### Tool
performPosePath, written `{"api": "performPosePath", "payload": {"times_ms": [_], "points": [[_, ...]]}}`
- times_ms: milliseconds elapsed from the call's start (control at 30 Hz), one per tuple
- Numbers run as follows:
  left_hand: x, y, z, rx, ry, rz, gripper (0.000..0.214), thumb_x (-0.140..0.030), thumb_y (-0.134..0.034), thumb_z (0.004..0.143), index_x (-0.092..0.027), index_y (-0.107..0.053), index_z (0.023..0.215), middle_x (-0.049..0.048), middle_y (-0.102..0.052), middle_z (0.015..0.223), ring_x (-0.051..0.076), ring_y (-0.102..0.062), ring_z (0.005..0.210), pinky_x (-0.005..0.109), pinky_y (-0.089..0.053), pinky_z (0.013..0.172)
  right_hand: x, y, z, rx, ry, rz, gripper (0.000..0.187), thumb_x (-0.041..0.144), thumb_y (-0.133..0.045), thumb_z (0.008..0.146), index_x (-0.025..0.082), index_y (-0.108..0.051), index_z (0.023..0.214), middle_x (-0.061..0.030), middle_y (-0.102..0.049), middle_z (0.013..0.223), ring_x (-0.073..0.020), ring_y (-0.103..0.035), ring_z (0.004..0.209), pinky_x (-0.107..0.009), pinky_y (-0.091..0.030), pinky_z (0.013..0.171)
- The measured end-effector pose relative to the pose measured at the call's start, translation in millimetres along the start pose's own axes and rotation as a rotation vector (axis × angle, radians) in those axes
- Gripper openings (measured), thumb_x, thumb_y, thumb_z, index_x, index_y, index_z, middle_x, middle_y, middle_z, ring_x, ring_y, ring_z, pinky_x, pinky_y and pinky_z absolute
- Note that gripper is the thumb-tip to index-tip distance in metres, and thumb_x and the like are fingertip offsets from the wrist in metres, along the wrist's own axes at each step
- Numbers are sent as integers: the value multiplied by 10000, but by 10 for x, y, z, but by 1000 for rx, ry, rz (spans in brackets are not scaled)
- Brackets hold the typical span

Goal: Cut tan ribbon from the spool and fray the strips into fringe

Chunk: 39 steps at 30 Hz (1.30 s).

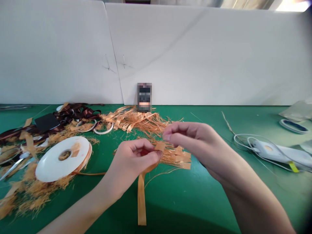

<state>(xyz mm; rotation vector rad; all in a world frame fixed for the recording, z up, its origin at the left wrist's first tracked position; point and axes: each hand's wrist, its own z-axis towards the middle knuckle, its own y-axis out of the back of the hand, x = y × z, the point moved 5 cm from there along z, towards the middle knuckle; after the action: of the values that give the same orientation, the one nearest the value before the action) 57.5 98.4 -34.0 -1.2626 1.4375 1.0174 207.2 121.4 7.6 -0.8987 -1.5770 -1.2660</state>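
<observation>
White partition boards (195,55) fill the upper half of the frame. Below them a green felt-covered tabletop (207,198) runs across the whole lower half.

Heaps of frayed orange ribbon threads and short offcuts (136,121) spread from the lower left up to the centre. A smaller bundle (177,157) lies just behind the hands.

The right hand (192,139) comes in from the lower right to the middle of the frame. Its fingers are curled and its fingertips are pinched together on the cut upper end of a long strip of orange satin ribbon (141,201). The left hand (136,159) comes up from the lower left, just beside the right. It is closed in a loose fist, with thumb and forefinger clamped on the same strip a little lower down. From there the ribbon hangs down onto the table at bottom centre.

Left of centre a flat white cardboard spool wound with orange ribbon (62,158) lies on its side. A tangle of dark brown ribbon (75,112) sits in the upper left of the table. At the right edge lies a white plastic device with a coiled white cable (270,150). A small dark upright object (144,97), too blurred to identify, stands against the boards at centre.
</observation>
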Motion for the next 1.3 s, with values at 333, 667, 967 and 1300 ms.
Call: {"api": "performPosePath", "payload": {"times_ms": [333,667,967,1300], "points": [[9,18,32,39,-14,1,144,-265,-707,680,-185,-629,588,-35,-563,598,97,-501,610,201,-409,562,-8,-116,-39,128,-10,173,241,157,-657,710,210,-533,910,20,-653,796,-124,-631,729,-253,-527,644],[20,45,35,9,-36,2,133,-268,-717,677,-187,-634,612,-35,-569,621,95,-500,615,201,-410,571,31,-12,-1,23,-8,203,309,165,-696,676,205,-516,924,17,-678,783,-123,-649,733,-233,-529,657],[-10,9,22,5,-35,33,186,-251,-719,674,-190,-584,561,-35,-521,606,109,-484,618,223,-416,584,80,92,-26,-144,64,109,290,157,-686,662,208,-489,868,20,-651,725,-126,-626,690,-259,-514,652],[14,-7,21,47,-22,1,96,-274,-705,708,-199,-668,661,-16,-608,666,123,-537,669,232,-455,638,10,-55,-44,156,-28,176,297,263,-709,745,233,-543,990,4,-715,806,-170,-701,794,-294,-566,700]]}}
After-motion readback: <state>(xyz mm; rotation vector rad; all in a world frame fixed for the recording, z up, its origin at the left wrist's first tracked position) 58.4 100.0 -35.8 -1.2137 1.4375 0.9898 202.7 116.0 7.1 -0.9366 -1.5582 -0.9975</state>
